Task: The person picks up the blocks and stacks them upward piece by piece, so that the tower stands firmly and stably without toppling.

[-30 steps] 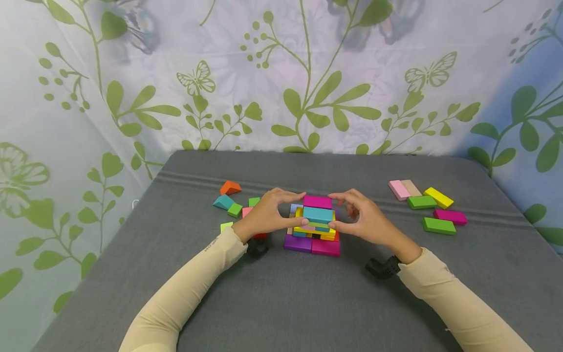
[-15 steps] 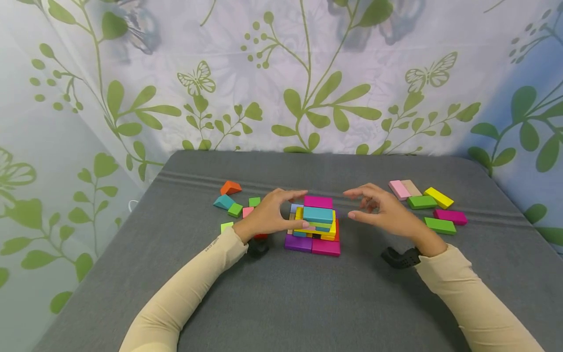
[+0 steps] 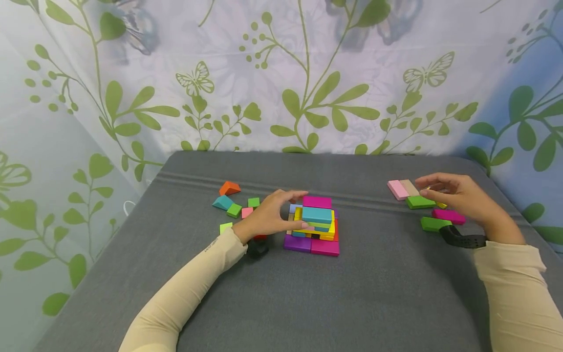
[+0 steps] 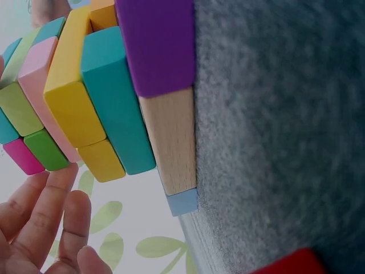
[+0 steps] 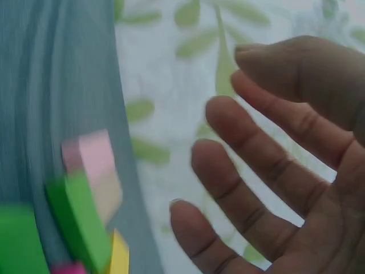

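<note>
A stepped stack of coloured wooden blocks stands mid-table, with a teal block and a magenta block at its top. Purple and magenta blocks form its front base. My left hand rests at the stack's left side, thumb toward the front and index finger toward the back; in the left wrist view, its fingertips are right at a small green block. At the right, my right hand hovers over loose blocks with fingers spread and nothing held. Beneath it, a yellow block is mostly hidden.
Right-side loose blocks include pink, beige, green and magenta ones. On the left lie an orange wedge, a teal wedge and several small cubes. A patterned curtain hangs behind the grey table.
My right hand has left the stack's right side and moved right, over the loose blocks. My left hand has stayed at the stack, which looks the same.
</note>
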`<state>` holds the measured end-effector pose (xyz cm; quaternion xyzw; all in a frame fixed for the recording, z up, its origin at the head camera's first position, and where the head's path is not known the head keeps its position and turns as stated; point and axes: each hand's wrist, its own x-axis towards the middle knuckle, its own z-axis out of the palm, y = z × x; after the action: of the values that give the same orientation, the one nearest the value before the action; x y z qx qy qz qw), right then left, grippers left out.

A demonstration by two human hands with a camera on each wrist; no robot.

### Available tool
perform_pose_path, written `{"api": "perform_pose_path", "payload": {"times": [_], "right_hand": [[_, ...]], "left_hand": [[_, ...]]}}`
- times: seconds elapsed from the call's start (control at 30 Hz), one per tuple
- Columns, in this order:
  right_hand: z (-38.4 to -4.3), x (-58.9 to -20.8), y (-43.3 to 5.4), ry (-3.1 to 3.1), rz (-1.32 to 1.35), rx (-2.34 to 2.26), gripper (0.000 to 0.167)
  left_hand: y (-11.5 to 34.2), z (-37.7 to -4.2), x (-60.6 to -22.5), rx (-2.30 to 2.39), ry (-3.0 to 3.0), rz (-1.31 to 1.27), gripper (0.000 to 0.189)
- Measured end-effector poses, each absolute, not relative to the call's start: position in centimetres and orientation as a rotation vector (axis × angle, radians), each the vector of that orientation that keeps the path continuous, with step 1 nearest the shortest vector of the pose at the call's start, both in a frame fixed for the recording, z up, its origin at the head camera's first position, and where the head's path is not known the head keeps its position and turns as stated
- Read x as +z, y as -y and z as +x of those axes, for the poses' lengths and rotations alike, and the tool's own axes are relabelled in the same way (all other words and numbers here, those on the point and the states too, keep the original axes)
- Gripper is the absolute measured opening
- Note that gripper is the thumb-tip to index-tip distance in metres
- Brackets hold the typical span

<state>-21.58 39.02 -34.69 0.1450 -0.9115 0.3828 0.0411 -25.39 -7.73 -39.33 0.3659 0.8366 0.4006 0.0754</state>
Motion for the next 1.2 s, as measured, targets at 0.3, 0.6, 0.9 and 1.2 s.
{"api": "perform_pose_path", "payload": {"times": [0.3,0.6,0.9,1.2], "right_hand": [[-21.0,-36.8,-45.8,3.103,0.098,1.010,0.038],[-21.0,-39.8,-49.0,3.170,0.089,1.009,0.041],[-20.5,-39.5,-48.6,3.141,0.016,0.981,0.054],[-21.1,-37.9,-46.7,3.067,0.035,1.018,0.056]], "left_hand": [[7.8,-25.5,-39.6,1.203,-2.511,1.097,0.078],[7.8,-25.4,-39.6,1.204,-2.513,1.086,0.077],[7.7,-25.5,-39.7,1.197,-2.505,1.082,0.076],[7.8,-25.7,-39.8,1.200,-2.509,1.092,0.075]]}}
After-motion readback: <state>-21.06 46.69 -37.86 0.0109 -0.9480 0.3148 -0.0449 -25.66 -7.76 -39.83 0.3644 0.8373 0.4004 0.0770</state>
